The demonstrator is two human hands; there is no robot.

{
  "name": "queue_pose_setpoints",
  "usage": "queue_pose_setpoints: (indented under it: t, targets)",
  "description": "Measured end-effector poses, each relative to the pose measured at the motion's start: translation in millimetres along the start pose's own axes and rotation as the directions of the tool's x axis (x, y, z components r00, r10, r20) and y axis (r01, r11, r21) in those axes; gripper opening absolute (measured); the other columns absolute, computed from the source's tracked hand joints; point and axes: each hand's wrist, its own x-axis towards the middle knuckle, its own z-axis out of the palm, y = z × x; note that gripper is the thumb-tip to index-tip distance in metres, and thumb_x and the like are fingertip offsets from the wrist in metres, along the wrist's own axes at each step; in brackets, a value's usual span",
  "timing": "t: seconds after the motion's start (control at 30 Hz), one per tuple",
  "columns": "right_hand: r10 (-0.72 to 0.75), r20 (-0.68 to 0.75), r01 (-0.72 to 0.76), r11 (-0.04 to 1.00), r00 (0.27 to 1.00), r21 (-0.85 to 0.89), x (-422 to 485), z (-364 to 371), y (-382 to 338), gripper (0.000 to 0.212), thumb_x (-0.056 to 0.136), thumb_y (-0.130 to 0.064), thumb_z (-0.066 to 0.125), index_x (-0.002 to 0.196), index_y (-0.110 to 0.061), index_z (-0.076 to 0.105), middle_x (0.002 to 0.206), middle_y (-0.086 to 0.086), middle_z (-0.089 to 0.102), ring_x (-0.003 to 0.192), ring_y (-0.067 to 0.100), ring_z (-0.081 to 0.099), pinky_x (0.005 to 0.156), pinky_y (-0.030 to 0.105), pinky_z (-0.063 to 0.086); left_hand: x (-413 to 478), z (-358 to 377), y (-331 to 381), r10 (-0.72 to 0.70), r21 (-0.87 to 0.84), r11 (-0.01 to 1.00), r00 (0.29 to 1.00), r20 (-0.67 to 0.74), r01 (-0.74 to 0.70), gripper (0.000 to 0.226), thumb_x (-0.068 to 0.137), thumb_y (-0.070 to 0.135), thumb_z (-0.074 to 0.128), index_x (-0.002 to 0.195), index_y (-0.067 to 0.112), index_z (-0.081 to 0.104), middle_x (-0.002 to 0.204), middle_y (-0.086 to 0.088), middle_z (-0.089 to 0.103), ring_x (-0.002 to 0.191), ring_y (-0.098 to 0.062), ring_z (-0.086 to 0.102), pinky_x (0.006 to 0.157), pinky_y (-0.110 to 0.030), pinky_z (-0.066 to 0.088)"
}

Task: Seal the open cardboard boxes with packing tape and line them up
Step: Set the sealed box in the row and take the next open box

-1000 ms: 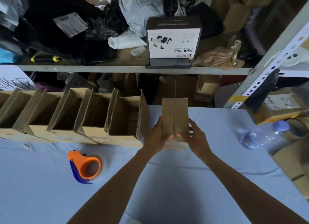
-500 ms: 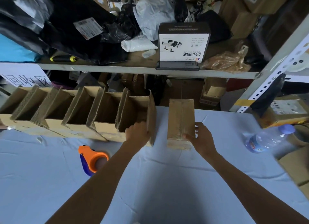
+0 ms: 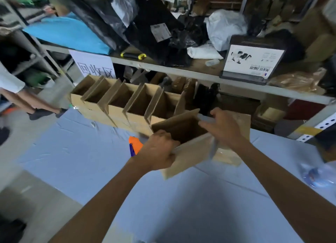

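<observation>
Head view: left hand (image 3: 160, 152) gripped open box (image 3: 183, 142) by near wall; right hand (image 3: 223, 128) open over flap. Risk: 1-handed grip tilts box, striking sealed box (image 3: 234, 152).

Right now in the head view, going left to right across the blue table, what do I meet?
Row of open boxes → orange tape dispenser → left hand → lifted open box → right hand → water bottle.
</observation>
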Motion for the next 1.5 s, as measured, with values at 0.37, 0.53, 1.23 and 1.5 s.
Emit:
queue_pose_setpoints:
  t: [0.37, 0.53, 1.23, 1.5]
  targets:
    - [0.278, 0.012, -0.278, 0.959, 0.96, 0.047, -65.9, 85.1, -85.6, 0.012, 0.088, -0.008, 0.056, 0.099, -0.005, 0.06, 0.093, 0.015, 0.064, 0.077, 0.029, 0.065, 0.073, 0.043, 0.057, -111.2, -1.5, -85.8, -0.667, -0.976, -0.002, 0.727, 0.163, 0.217, 0.064, 0.078, 0.021, 0.073, 0.129, 0.029, 0.035, 0.121, 0.016, 0.05, 0.116, -0.007, 0.047, 0.078, -0.005, 0.047]
    - [0.299, 0.058, -0.304, 0.948, 0.952, 0.099, -93.8, 134.2, -148.9, 0.024, 0.087, -0.014, 0.059, 0.105, -0.015, 0.043, 0.093, 0.004, 0.057, 0.07, 0.022, 0.065, 0.057, 0.027, 0.054, -158.1, -2.2, -155.5, -0.667, -0.948, 0.015, 0.709, 0.228, 0.319, 0.043, 0.09, -0.001, 0.054, 0.129, 0.016, 0.048, 0.131, -0.005, 0.053, 0.124, -0.022, 0.048, 0.103, -0.04, 0.043]
    - [0.181, 0.142, -0.208, 0.957, 0.973, 0.204, -55.8, 271.6, -257.0, 0.041, 0.08, -0.013, 0.063, 0.116, -0.008, 0.044, 0.096, 0.018, 0.061, 0.08, 0.032, 0.064, 0.07, 0.052, 0.055, -221.1, 6.9, -319.1, -0.721, -0.934, 0.134, 0.679, 0.137, 0.33, 0.042, 0.079, -0.017, 0.048, 0.114, 0.004, 0.057, 0.116, -0.015, 0.062, 0.113, -0.029, 0.058, 0.094, -0.047, 0.05]
    - [0.207, -0.052, -0.195, 0.966, 0.977, 0.171, -44.2, 305.1, -239.2, 0.04, 0.083, -0.014, 0.063, 0.118, -0.015, 0.042, 0.076, 0.003, 0.056, 0.064, 0.018, 0.058, 0.055, 0.036, 0.05, -218.8, 41.2, -341.2, -0.656, -0.937, 0.073, 0.724, 0.212, 0.341, 0.05, 0.077, -0.021, 0.05, 0.111, 0.016, 0.054, 0.12, -0.002, 0.059, 0.115, -0.023, 0.057, 0.088, -0.048, 0.054]
